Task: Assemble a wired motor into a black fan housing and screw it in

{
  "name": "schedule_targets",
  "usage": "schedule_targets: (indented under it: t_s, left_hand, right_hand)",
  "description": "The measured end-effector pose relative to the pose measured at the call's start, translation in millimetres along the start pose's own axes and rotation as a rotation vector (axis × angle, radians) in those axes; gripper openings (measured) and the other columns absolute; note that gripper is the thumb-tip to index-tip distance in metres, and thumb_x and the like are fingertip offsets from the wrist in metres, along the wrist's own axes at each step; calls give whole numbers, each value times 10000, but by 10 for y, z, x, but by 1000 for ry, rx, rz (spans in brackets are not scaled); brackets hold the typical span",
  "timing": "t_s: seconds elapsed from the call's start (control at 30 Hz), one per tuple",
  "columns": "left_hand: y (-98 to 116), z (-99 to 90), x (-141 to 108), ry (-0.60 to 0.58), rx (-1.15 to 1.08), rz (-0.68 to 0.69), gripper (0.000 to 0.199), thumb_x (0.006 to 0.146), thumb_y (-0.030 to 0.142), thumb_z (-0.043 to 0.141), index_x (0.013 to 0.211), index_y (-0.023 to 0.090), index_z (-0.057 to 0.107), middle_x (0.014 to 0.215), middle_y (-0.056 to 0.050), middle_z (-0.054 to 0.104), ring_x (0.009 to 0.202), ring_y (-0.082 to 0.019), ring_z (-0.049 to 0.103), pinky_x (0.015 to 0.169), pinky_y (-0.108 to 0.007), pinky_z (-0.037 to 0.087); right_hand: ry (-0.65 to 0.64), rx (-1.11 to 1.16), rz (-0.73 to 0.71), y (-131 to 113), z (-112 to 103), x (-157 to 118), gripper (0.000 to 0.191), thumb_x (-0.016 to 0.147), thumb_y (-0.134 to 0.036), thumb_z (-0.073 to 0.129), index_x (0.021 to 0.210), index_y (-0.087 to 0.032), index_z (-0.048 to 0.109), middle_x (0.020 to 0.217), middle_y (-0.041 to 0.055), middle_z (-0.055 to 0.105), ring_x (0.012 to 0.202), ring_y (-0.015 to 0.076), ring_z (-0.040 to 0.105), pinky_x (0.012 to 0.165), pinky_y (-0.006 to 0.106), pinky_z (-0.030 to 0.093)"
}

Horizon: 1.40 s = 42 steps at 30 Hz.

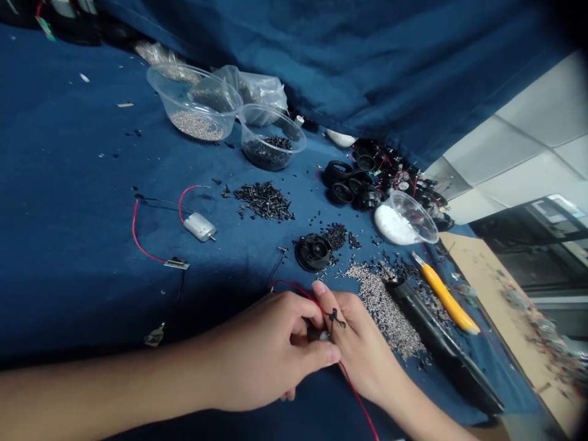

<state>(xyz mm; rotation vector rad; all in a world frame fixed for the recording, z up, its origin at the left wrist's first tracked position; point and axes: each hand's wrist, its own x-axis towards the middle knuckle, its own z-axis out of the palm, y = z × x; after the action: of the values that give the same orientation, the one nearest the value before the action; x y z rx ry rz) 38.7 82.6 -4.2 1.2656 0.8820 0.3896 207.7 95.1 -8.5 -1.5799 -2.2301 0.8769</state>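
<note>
My left hand and my right hand meet low in the middle of the view. Both are closed, with fingers and thumbs pressed together. A thin red wire passes by my left thumb and hangs down below; more of it crosses above the fingers. Against my right thumb lies a small black plastic piece. Something greyish shows between the hands, mostly hidden by the fingers. Just beyond them on the blue cloth sits a round black housing.
Screws lie in a silver heap and a black heap. Right are a black power screwdriver-like tool and a yellow cutter. A small motor lies left. Clear tubs stand behind; a tub with white paste lies right.
</note>
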Motion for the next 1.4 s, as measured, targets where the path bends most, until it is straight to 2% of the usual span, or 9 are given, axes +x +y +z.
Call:
schedule_targets:
  t_s: [0.2,0.43,0.57,0.77,0.93,1.07,1.17,1.33,1.4]
  left_hand:
    - [29,23,18,-53,-70,-92,210,894,307,480,1008,163,581,488,58,486,412,-113,490,402,-182,414]
    - [25,59,18,-41,-176,-139,231,891,286,481,1074,213,601,581,54,507,401,-94,489,366,-158,407]
    - [-25,86,19,5,-176,-170,191,872,327,529,1002,228,626,660,33,575,422,-93,513,370,-151,408]
    - [-102,123,35,90,-174,-86,111,845,295,585,822,214,657,565,40,582,392,-93,526,370,-138,383]
    - [-50,84,16,44,-92,-104,173,902,353,541,976,220,623,511,54,538,418,-110,525,413,-158,435]
    - [4,-25,36,-15,-205,-61,266,944,415,506,947,167,600,412,87,402,329,-72,376,342,-127,333]
    - [61,-69,29,54,-477,-25,381,938,500,511,795,152,569,443,109,294,349,-32,247,336,-98,256]
    - [265,41,-54,91,-528,-34,388,940,512,512,764,166,513,425,117,282,351,-29,202,331,-94,249]
    - [358,105,-77,104,-472,-13,407,938,522,508,756,159,532,401,111,306,320,-20,190,311,-99,230]
  right_hand:
    - [-25,82,37,-45,36,18,586,1027,-471,243,549,-184,422,520,-16,470,507,103,399,566,282,305]
    - [-100,105,52,-56,17,28,598,1029,-477,224,535,-178,380,480,-28,398,459,81,309,498,271,226]
    - [-132,111,44,-32,6,44,584,1032,-452,237,546,-177,407,481,-26,400,451,77,301,485,272,216]
    - [-100,71,34,4,12,41,542,1025,-423,270,537,-191,307,465,-38,321,443,79,234,467,281,186]
    - [-88,63,34,-8,-5,64,533,1014,-429,295,547,-185,371,506,-28,383,476,80,310,504,260,258]
    - [-222,437,247,3,-66,256,562,964,-583,339,589,-183,466,454,-36,437,360,72,401,406,221,288]
    - [-322,702,331,13,-142,300,608,958,-632,236,736,-169,562,501,11,583,330,110,511,330,198,294]
    - [-467,1088,159,25,-252,4,667,918,-663,358,739,-89,649,732,127,700,540,143,673,429,171,436]
    - [-484,1159,56,23,-313,-125,575,919,-583,437,790,-76,676,786,134,706,617,149,695,487,173,472]
